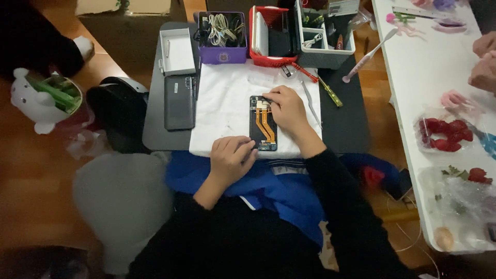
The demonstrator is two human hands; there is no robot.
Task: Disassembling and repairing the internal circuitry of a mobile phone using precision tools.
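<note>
Far left at 9 o'clock, a white bear-shaped pot (pixel 44 103) with green sticks, off the work surface. On the dark table (pixel 346 124), a removed back cover (pixel 179 102) lies flat at 10 o'clock of the phone, parked aside; a white tray (pixel 176 50) sits above it. White cloth (pixel 225 103) is spread under the work, probably to cushion it and catch small parts. Left hand (pixel 231 155) at 7 o'clock of the opened phone (pixel 263 124), fingers curled, pressing its lower left edge, seemingly to pin it. The phone lies face down mid-cloth, orange flex cables exposed. Right hand (pixel 287 109) covers its upper right, fingertips pinched together at the top board; whether they grip a tool or part, can't tell, too small. Tweezers (pixel 310 106) and a yellow-handled screwdriver (pixel 329 93) at 2 o'clock, within reach. Purple box (pixel 222 39), red basket (pixel 268 39) and grey bin (pixel 324 36) at 12 o'clock, contents murky. White table (pixel 423 93) at right is cut off; another person's hand (pixel 484 70) at the edge.
</note>
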